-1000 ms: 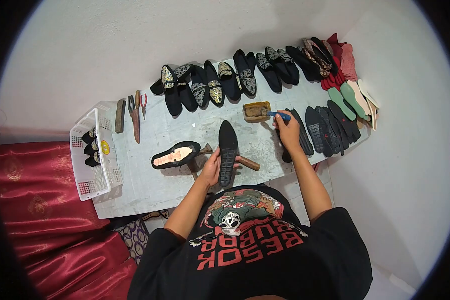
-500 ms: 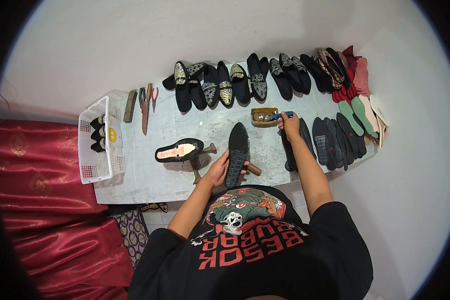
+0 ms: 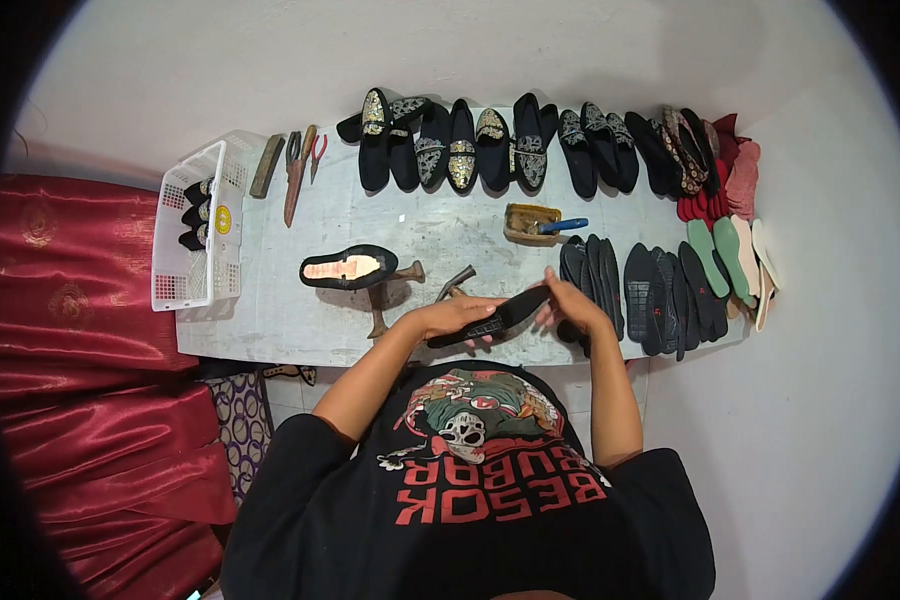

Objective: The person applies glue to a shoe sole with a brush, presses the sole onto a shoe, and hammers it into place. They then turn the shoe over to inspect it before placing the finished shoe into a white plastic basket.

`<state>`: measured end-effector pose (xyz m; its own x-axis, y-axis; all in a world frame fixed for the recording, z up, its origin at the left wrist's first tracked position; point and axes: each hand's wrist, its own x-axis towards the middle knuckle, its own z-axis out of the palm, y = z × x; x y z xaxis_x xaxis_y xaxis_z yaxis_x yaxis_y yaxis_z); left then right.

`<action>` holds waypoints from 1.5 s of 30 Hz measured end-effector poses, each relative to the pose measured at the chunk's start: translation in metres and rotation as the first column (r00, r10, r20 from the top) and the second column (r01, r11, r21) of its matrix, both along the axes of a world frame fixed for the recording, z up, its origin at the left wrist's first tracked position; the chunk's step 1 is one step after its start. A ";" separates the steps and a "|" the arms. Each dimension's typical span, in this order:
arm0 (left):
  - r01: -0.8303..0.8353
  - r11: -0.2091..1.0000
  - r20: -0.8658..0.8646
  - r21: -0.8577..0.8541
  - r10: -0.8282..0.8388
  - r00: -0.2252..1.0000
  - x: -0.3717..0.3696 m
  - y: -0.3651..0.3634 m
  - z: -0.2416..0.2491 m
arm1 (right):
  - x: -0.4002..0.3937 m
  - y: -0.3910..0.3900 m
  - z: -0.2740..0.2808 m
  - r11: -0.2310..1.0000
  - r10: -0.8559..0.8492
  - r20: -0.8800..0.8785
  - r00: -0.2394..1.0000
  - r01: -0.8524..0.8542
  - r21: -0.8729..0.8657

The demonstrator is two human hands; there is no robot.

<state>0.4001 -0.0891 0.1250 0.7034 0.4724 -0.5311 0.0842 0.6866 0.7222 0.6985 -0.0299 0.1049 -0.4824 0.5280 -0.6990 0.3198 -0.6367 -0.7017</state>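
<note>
My left hand (image 3: 452, 318) is closed around the heel half of a black shoe sole (image 3: 505, 318), which is tilted with its toe to the right. At that toe, my right hand (image 3: 578, 306) has its fingers and thumb around the tip. Behind them, a hammer (image 3: 456, 284) lies partly hidden by my left hand. To the left, an upturned black shoe (image 3: 350, 268) with a pale bottom rests on a metal shoe anvil (image 3: 378, 305). A blue-handled brush (image 3: 568, 225) leans in a yellowish glue tub (image 3: 531, 226) beyond my right hand.
Finished shoes (image 3: 460, 150) line the back. Several black soles (image 3: 653, 295) and green insoles (image 3: 708, 258) lie at the right. A white basket (image 3: 202, 280) with shoes stands left, beside pliers (image 3: 317, 158), a knife (image 3: 295, 190) and a sharpening block (image 3: 267, 167).
My right hand has let go of the brush, left it in the tub, and come down to the sole's toe. The sole has turned from upright to slanting right in my left hand.
</note>
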 end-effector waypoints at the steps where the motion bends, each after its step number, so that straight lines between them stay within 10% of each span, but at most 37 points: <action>1: 0.032 0.999 -0.024 -0.019 -0.032 0.999 0.002 0.003 0.004 | 0.000 -0.002 0.000 1.000 0.002 -0.003 1.000 -0.002 -0.001; 17: 0.104 0.989 -0.193 -0.102 -0.122 0.974 -0.035 -0.037 0.000 | 0.009 -0.005 0.008 0.999 -0.051 -0.098 0.994 0.049 -0.023; 23: 0.048 0.985 -0.211 0.163 -0.013 0.977 -0.055 -0.034 0.050 | -0.015 -0.007 0.031 0.984 -0.075 -0.082 0.994 0.087 0.157; 29: 0.037 0.658 -0.243 0.752 0.224 0.944 -0.115 -0.016 0.095 | -0.069 -0.009 0.091 0.800 -0.170 -0.219 0.961 0.264 0.539; 33: -0.047 0.597 -0.228 0.801 0.376 0.898 -0.175 -0.009 0.108 | -0.118 -0.011 0.126 0.608 -0.065 -0.170 0.983 0.174 0.775; 38: 0.143 0.367 -0.303 0.919 0.427 0.852 -0.247 -0.002 0.100 | -0.185 -0.019 0.126 0.684 -0.009 -0.048 0.999 0.041 0.728; 45: 0.067 0.404 -0.291 0.912 0.524 0.800 -0.312 -0.013 0.071 | -0.254 -0.034 0.105 0.740 0.005 -0.042 0.999 0.025 0.672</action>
